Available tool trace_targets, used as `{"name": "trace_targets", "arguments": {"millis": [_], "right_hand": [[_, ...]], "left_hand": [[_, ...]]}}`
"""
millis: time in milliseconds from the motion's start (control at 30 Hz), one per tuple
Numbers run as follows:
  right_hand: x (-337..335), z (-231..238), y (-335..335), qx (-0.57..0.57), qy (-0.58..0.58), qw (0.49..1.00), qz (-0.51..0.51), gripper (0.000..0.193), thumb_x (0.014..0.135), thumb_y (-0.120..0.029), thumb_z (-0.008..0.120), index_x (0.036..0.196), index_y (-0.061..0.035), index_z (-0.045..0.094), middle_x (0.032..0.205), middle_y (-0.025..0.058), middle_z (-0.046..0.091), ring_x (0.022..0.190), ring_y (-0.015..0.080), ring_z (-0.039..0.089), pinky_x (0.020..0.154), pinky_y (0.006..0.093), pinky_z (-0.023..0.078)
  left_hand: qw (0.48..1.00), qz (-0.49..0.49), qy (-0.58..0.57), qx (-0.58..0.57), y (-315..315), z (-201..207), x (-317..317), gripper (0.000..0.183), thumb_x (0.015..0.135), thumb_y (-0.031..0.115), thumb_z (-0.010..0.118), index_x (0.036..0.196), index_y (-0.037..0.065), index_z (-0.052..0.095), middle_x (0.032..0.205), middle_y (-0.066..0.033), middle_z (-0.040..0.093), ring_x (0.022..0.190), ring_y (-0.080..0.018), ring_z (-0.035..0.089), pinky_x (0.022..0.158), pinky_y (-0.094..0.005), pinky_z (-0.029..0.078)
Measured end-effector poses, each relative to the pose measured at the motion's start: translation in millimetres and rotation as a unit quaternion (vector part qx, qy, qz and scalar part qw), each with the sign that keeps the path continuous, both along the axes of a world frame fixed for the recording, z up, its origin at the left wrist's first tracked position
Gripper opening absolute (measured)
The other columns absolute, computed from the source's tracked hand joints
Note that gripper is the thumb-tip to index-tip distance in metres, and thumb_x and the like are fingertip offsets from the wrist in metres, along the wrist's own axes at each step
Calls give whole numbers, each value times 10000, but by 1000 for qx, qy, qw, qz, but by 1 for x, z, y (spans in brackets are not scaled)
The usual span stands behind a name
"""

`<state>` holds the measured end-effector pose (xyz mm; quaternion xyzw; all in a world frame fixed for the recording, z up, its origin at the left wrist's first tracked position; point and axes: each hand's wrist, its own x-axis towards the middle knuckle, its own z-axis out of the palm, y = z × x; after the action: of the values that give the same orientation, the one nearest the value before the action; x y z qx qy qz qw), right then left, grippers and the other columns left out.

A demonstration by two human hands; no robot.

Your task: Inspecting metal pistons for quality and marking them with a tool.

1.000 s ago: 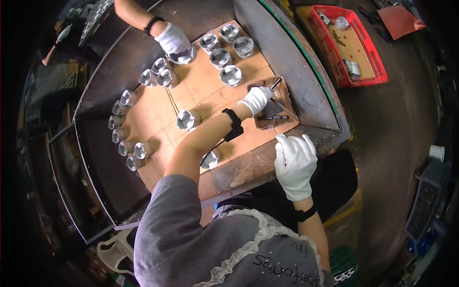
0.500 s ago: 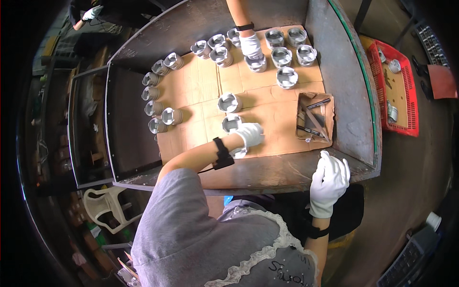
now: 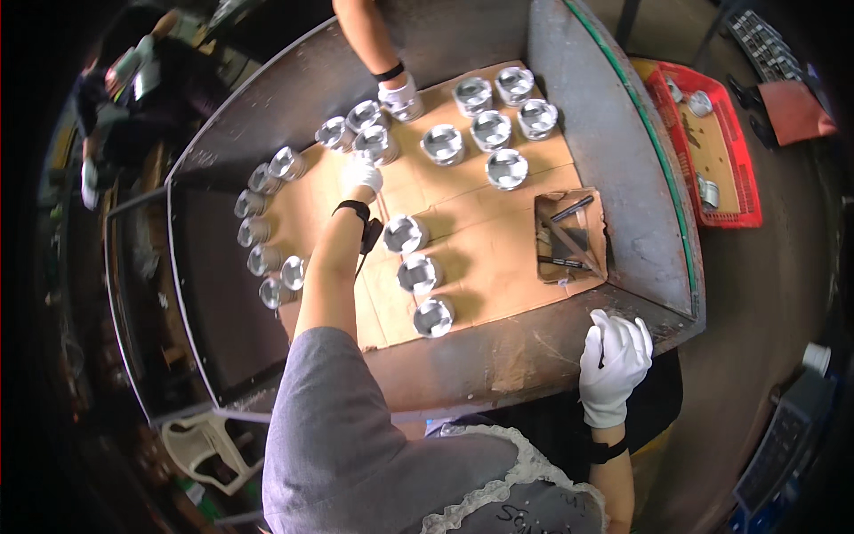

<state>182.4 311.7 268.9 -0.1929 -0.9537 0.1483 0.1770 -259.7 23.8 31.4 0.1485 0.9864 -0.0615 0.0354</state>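
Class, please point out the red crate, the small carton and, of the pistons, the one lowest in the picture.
Red crate (image 3: pixel 742 164): head view, on its right-hand wall.
Small carton (image 3: pixel 599 233): head view, on its right inner wall.
Lowest piston (image 3: pixel 434 317): head view, on its shiny upper face.

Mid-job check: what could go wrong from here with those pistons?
1. The left hand is close to the co-worker's hand around one group of pistons, so they might collide.
2. The black wrist box appears beside a standing piston on the cardboard and could knock it.
3. The far-right pistons stand close together, so shifting one may scrape its neighbours.
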Motion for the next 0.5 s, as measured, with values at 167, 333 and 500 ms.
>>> {"name": "trace_targets", "arguments": {"millis": [167, 333, 500], "right_hand": [[-3, 7, -1, -13, -6, 1000, 9, 193, 854, -139, 569, 995, -69, 681, 901, 66, 673, 885, 285, 625, 955, 463, 426], [-7, 8, 1, -35, 22, 999, 35, 185, 850, -156, 572, 974, -66, 677, 878, 78, 649, 876, 293, 612, 944, 474, 429], [-4, 4, 5, -15, 7, 1000, 17, 175, 847, -148, 573, 958, -61, 676, 862, 79, 647, 862, 292, 613, 940, 475, 432]], "left_hand": [[981, 7, 37, 193, -17, -51, -57, 451, 950, 313, 477, 1333, 78, 510, 1422, -156, 468, 1275, -299, 469, 1046, -387, 373], [997, 25, 19, -71, -38, -30, -70, 359, 931, 336, 485, 1135, 90, 646, 1175, -130, 649, 1089, -272, 619, 904, -383, 488], [979, -37, -178, -89, 30, 48, 14, 362, 968, 412, 437, 1224, 216, 600, 1112, -142, 669, 988, -327, 668, 824, -446, 531]]}}
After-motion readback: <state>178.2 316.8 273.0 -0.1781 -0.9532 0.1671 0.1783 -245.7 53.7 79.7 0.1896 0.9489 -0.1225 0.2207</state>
